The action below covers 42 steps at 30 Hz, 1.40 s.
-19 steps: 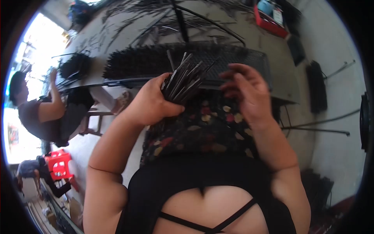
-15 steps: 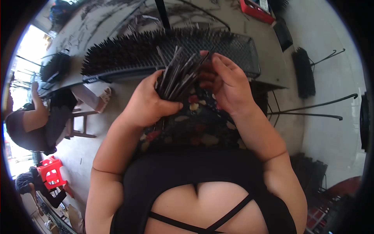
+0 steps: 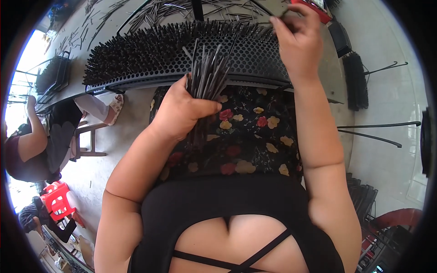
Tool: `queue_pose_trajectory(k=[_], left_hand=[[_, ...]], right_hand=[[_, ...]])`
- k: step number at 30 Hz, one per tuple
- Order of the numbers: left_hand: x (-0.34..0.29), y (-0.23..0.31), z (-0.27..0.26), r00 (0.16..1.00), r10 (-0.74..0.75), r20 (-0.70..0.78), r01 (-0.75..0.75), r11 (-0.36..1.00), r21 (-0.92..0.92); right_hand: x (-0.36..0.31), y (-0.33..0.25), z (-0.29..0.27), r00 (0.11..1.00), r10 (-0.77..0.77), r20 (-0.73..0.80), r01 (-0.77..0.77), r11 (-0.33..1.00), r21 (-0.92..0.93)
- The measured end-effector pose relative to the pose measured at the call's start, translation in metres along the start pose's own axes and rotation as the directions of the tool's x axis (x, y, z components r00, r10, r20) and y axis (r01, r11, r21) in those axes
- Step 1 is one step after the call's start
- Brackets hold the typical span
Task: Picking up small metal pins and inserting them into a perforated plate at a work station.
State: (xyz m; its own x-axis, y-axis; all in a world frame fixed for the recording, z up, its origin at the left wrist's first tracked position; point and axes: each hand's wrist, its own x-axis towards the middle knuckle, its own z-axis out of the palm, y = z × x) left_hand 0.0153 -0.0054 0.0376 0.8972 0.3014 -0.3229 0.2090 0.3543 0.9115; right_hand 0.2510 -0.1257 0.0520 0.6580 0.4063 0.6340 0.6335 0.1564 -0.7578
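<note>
A bundle of thin dark sticks [image 3: 209, 75] stands upright in my left hand [image 3: 180, 111], whose fingers and thumb wrap round its lower part. Just beyond lies a black perforated metal rack [image 3: 255, 61]. Many dark upright sticks [image 3: 132, 57] crowd its left part and run along its far edge, while bare holes show in the middle and right. Over the rack's far right end is my right hand [image 3: 300, 45], thumb and fingers bent toward each other in a pinch. Whatever sits between those fingertips is too small to make out.
Loose dark sticks [image 3: 159, 11] litter the table behind the rack, with a red tray [image 3: 318, 9] at the far right. A seated person [image 3: 41, 141] is on the left, near a wooden stool [image 3: 93, 139]. Thin metal legs [image 3: 378, 127] jut out on the right beside another stick-filled rack [image 3: 355, 82].
My right hand has moved from beside the bundle up and away to the rack's far right end. The left hand keeps the bundle, almost in place. My view has shifted slightly.
</note>
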Motion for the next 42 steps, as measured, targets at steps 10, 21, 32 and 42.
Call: queue_pose_trajectory(k=[10,21,32,42], left_hand=[[0.0,-0.012,0.008,0.998,-0.058,0.004,0.058,0.991,-0.121],[0.003,-0.02,0.012,0.999,0.007,0.037,-0.002,0.99,-0.139],[0.012,-0.028,0.027,0.991,-0.048,0.127,0.009,0.957,0.289],[0.012,-0.016,0.033,0.988,-0.059,0.143,-0.003,0.916,0.4]], right_hand=[[-0.005,0.012,0.024,0.996,-0.089,0.016,0.087,0.886,-0.455],[-0.024,-0.04,0.016,0.734,0.464,0.495,-0.562,0.825,0.06],[-0.003,0.004,0.008,0.982,-0.177,-0.065,0.127,0.876,-0.465],[0.009,0.025,0.005,0.819,-0.494,0.291,0.561,0.587,-0.583]])
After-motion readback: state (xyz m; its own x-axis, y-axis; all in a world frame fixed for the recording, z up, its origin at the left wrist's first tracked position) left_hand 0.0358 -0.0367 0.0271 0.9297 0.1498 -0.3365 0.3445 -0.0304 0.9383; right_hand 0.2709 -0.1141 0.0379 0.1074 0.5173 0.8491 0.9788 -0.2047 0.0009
